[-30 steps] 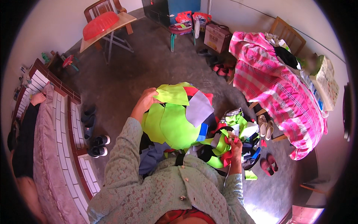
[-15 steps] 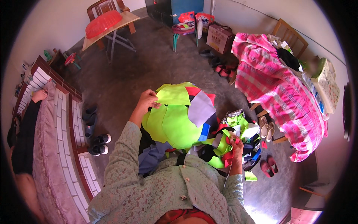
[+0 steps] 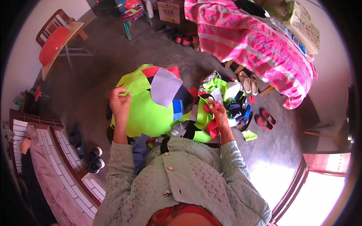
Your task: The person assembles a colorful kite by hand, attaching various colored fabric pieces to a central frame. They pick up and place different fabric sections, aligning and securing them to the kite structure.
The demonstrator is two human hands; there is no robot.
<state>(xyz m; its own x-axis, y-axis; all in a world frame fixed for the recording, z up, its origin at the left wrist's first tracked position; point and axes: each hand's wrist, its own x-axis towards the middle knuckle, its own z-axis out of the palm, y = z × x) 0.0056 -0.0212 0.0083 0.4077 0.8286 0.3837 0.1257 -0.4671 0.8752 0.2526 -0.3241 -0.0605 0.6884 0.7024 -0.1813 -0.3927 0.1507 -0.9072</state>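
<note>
My left hand (image 3: 120,103), its fingers closed in a pinch, is at the near-left corner of a lime-green fabric piece (image 3: 136,83). This piece lies on a rounded pile covered with larger lime cloth (image 3: 151,115). Beside it on the pile are a lilac-grey patch (image 3: 164,88), a blue patch (image 3: 177,108) and some red and black pieces. My right hand (image 3: 222,118) is closed on fabric scraps, a red strip (image 3: 213,130) and a lime one (image 3: 203,113) among them. A heap of mixed scraps (image 3: 226,89) spreads just beyond that hand.
A pink plaid cloth (image 3: 249,45) covers furniture at the far right, with beige shoes (image 3: 249,83) below it. Maroon shoes (image 3: 264,119) and a loose lime scrap (image 3: 249,135) lie on the floor. At left, another person's hand (image 3: 25,145) rests beside dark shoes (image 3: 95,160).
The whole view has swung rightward, so the room appears shifted left and a bright doorway shows at lower right. Both hands keep their hold on the fabric.
</note>
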